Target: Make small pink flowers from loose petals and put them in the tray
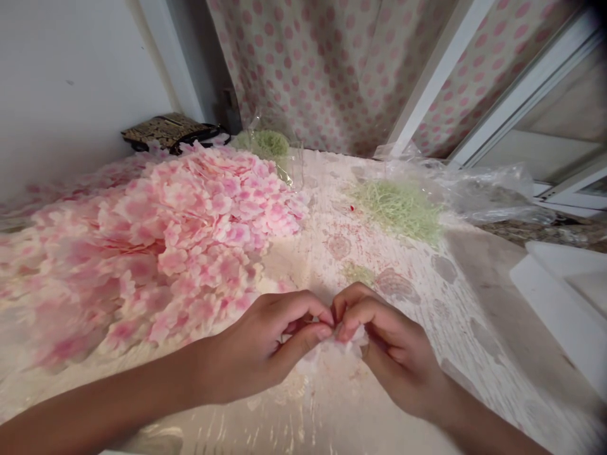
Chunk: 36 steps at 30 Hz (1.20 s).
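My left hand and my right hand meet above the near part of the table, fingertips almost touching. Between them is a pale pink fabric flower, mostly covered by my fingers. The right thumb and fingers pinch its petals, while the left thumb and forefinger close at its left side. Whatever small part sits between the left fingertips is hidden. A big heap of pink artificial flowers lies to the left, close beyond my left hand.
Green paper shreds lie in a pile at the far right, beside crumpled clear plastic. A clear bag of green stems or shreds stands at the back. A snakeskin-patterned bag sits behind the flowers. White boards are at the right.
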Each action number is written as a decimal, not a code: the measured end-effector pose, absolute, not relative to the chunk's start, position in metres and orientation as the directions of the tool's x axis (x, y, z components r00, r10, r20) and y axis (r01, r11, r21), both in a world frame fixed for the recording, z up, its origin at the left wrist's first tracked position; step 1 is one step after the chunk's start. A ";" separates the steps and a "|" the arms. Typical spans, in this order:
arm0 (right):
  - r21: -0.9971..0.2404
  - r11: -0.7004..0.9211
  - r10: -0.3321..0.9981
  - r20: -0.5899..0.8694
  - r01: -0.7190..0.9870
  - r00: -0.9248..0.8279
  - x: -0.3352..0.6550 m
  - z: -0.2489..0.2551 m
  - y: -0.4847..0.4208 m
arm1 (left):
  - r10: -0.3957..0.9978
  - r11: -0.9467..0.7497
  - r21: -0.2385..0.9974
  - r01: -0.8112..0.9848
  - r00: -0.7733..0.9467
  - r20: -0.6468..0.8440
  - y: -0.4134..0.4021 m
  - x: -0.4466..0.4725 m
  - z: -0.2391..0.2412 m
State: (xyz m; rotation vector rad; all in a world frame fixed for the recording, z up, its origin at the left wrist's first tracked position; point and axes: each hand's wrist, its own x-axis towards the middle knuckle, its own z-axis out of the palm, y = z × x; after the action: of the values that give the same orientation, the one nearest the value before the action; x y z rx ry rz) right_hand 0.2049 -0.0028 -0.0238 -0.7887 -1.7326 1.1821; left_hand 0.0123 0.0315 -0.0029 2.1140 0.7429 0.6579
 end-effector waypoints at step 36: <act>-0.724 -0.431 0.532 0.278 -0.538 -0.800 0.227 -0.047 0.039 | 0.852 -0.472 0.828 0.301 0.398 0.341 0.042 0.010 -0.021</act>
State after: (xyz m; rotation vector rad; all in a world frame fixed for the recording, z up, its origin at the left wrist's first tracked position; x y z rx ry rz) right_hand 0.2273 0.0393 -0.0471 0.0093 -1.1302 2.2276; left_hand 0.0104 0.0419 -0.0211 1.9738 0.9831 1.0291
